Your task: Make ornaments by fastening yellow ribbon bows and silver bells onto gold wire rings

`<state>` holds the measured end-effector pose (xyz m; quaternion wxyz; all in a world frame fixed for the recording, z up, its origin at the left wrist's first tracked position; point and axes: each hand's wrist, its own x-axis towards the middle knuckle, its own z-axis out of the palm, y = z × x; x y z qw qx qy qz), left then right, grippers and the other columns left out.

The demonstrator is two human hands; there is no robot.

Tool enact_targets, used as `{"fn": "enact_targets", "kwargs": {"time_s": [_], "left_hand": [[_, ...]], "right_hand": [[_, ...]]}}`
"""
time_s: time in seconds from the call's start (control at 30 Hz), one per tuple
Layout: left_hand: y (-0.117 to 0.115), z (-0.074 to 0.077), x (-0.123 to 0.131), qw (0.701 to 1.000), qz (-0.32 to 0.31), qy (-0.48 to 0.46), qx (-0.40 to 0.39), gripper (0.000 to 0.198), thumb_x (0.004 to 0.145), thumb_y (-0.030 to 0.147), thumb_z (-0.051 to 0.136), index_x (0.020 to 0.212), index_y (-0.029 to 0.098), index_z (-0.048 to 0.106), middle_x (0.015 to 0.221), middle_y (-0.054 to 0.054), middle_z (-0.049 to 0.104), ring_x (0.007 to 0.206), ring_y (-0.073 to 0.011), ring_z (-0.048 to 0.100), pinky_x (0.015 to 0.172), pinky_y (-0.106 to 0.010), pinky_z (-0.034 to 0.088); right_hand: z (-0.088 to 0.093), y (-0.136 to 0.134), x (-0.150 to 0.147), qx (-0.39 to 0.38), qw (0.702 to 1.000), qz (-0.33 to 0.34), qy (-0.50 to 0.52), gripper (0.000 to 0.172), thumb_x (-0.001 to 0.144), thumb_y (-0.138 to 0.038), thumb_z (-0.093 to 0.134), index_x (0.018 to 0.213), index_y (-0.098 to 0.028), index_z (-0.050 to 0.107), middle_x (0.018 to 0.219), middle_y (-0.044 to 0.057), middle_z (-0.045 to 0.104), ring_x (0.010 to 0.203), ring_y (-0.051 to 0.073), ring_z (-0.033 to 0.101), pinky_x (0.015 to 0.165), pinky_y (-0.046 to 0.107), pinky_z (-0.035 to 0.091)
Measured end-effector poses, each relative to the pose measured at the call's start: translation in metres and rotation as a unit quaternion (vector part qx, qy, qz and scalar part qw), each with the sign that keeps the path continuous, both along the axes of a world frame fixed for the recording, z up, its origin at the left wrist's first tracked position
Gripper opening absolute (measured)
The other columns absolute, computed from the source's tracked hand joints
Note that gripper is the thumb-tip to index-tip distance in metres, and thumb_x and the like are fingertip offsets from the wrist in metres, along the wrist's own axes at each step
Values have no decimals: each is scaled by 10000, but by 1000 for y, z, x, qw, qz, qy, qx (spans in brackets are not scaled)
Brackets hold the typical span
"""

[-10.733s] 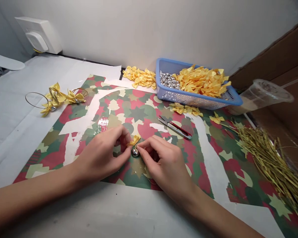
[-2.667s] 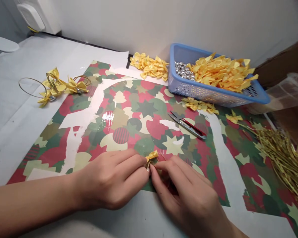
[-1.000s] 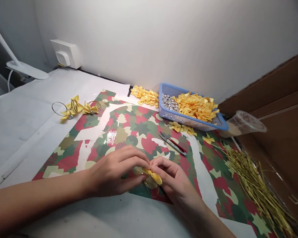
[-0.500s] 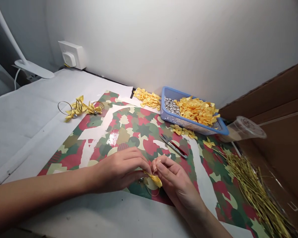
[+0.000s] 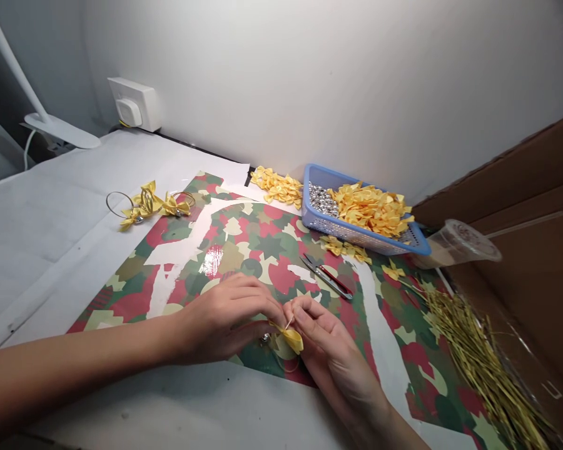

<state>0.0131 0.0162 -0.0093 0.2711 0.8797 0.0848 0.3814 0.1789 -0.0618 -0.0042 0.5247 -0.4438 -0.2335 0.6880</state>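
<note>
My left hand [image 5: 229, 315] is closed, its fingertips gripping one side of a yellow ribbon bow [image 5: 292, 340]. A small silver bell [image 5: 265, 338] shows just under those fingers. My right hand [image 5: 326, 334] pinches a thin, pale strand [image 5: 289, 322] close to the bow; its far end is hidden in the fingers. Both hands meet low over the patterned paper [image 5: 248, 256]. Beyond them lie thread snips [image 5: 329, 278] with a red handle part, untouched.
At the back stands a blue basket [image 5: 326, 226] with yellow bows and silver bells, beside a pile of bows [image 5: 276, 186]. Wire rings with bows [image 5: 143, 206] lie left. A bundle of gold-green stems [image 5: 478, 356] and a plastic cup [image 5: 469, 240] are right.
Both hands stay together at the bow with only slight finger movement. The strand between them shows a little more clearly, and the whole view has shifted slightly.
</note>
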Motion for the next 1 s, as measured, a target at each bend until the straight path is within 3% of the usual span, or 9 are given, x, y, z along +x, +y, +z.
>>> {"fn": "enact_targets", "kwargs": {"time_s": [0.13,0.37,0.47,0.73,0.87,1.0], "left_hand": [[-1,0,0,1000,-8,5,-9,109,879,69,526,908,145,597,814,-35,710,769,-142,599,715,-275,505],[-4,-1,-3,998,47,2,-31,95,875,93,510,865,149,587,732,-35,647,716,-142,554,658,-265,502],[-3,-1,-2,998,44,2,-34,87,875,90,513,876,144,582,740,-36,643,725,-142,545,663,-263,500],[-4,0,-2,996,-35,18,-78,112,875,36,494,908,121,559,802,-59,626,803,-142,531,721,-248,513],[-6,-1,-2,995,-61,35,-77,110,886,37,478,909,108,560,820,-78,630,809,-146,534,715,-242,512],[-6,-2,-2,996,-22,43,-75,106,898,61,469,898,121,557,789,-60,613,790,-142,533,703,-237,502]], "right_hand": [[0,-1,-1,-11,1000,-2,13,323,699,-426,764,676,-167,571,674,-24,474,612,90,405,579,200,367],[5,-6,-8,-100,994,-27,-28,342,653,-430,794,703,-183,563,620,-43,478,520,70,371,469,179,295],[3,-6,-9,-69,996,-42,-21,321,652,-406,799,693,-182,572,664,-36,500,563,79,414,508,186,340],[-10,-2,-3,-1,998,22,67,268,724,-365,759,695,-169,577,650,-35,477,587,75,409,560,171,376],[-8,2,4,0,997,-8,79,254,719,-332,772,689,-168,581,689,-23,497,643,80,455,631,168,434],[-3,5,14,2,996,-55,74,225,699,-278,795,689,-169,599,708,-26,521,640,59,485,625,131,474]]}}
